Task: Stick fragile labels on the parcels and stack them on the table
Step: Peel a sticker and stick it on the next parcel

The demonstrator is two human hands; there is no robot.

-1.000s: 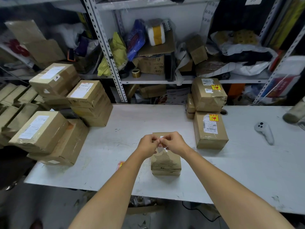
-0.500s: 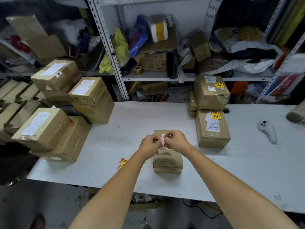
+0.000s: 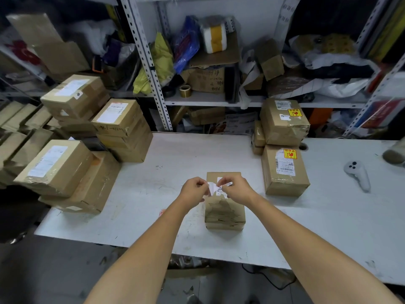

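Labelled parcels (image 3: 285, 170) at right carry red-yellow fragile stickers; the left stacks (image 3: 122, 128) show none, so most work remains. Left hand (image 3: 194, 189) and right hand (image 3: 235, 188), each in a pinch grip, hold a white label strip (image 3: 212, 187) (printed face unseen) over the small parcel (image 3: 224, 212), mid-tabletop (image 3: 175, 163). There is open room all round, and the near edge is close.

Matt brown cardboard parcel (image 3: 224, 212); scuffed white table (image 3: 153, 194).
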